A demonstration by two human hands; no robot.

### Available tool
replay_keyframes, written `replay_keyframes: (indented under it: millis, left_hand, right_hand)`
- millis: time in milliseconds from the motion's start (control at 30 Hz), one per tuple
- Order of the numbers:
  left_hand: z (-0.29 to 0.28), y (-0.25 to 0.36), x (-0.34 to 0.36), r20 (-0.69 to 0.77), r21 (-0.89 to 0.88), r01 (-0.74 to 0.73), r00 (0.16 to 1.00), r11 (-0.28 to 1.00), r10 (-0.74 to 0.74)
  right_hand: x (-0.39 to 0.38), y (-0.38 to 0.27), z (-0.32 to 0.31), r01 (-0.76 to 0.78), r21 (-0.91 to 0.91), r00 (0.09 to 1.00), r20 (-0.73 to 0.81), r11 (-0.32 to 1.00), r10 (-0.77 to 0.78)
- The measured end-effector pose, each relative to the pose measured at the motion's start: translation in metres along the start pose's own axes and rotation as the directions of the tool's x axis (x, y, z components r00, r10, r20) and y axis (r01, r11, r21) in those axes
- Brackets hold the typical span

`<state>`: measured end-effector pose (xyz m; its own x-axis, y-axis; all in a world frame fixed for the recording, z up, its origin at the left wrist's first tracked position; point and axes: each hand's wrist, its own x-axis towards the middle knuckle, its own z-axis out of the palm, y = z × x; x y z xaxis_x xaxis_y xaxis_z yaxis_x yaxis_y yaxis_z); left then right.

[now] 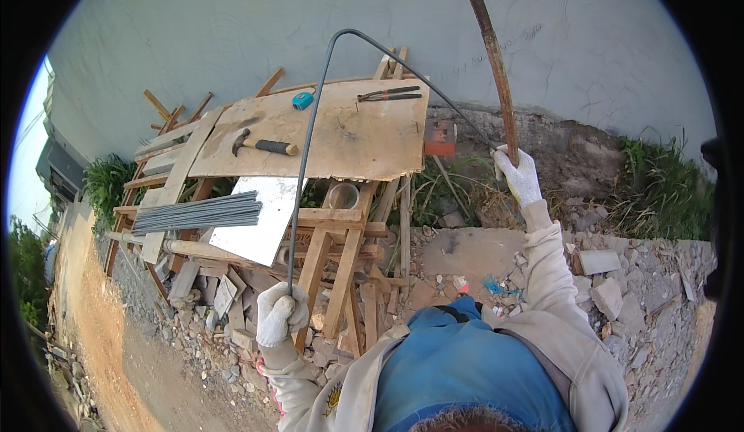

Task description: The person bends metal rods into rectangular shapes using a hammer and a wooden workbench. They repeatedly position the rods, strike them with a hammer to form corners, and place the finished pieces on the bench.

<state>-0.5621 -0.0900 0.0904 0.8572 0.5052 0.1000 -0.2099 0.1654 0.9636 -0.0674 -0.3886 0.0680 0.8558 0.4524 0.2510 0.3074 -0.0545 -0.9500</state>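
Observation:
My left hand (280, 314), in a white glove, is closed around the lower end of a long grey steel rod (306, 149). From there the rod rises past the bench, bends sharply at its top and slants down to the right. Its other end meets my gloved right hand (518, 178), where the exact contact is hidden by the fingers. That hand is closed on the lower end of a thick rusty bar (494, 52), which leans up in front of the wall. Whether the bar is hollow does not show.
A plywood-topped wooden bench (341, 137) holds a hammer (263, 144), a teal tape measure (302, 100) and long-handled pincers (390, 94). Several thin grey rods (198, 213) lie across its left side beside a white board (267, 223). Rubble (612, 300) covers ground below the grey wall (232, 29).

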Motion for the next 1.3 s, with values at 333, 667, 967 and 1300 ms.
replay_keyframes:
  millis: [333,667,967,1300]
  left_hand:
    - [0.101,-0.1,0.094,-0.247,0.737,0.1,0.961,0.668,0.128]
    - [0.177,-0.136,0.13,-0.254,0.877,0.138,0.947,0.461,0.199]
    - [0.261,-0.134,0.114,-0.459,0.804,0.344,0.878,0.485,0.139]
    - [0.219,-0.121,0.134,-0.459,0.867,0.403,0.875,0.295,0.152]
  right_hand:
    - [-0.02,0.027,-0.113,-0.161,-0.81,0.971,-0.233,0.564,-0.058]
    - [0.065,0.071,-0.169,-0.107,-0.871,0.993,-0.069,0.479,0.096]
    - [0.127,0.074,-0.202,0.083,-0.884,0.99,0.125,0.46,0.062]
    - [0.078,0.085,-0.179,-0.095,-0.745,0.978,0.054,0.66,0.202]
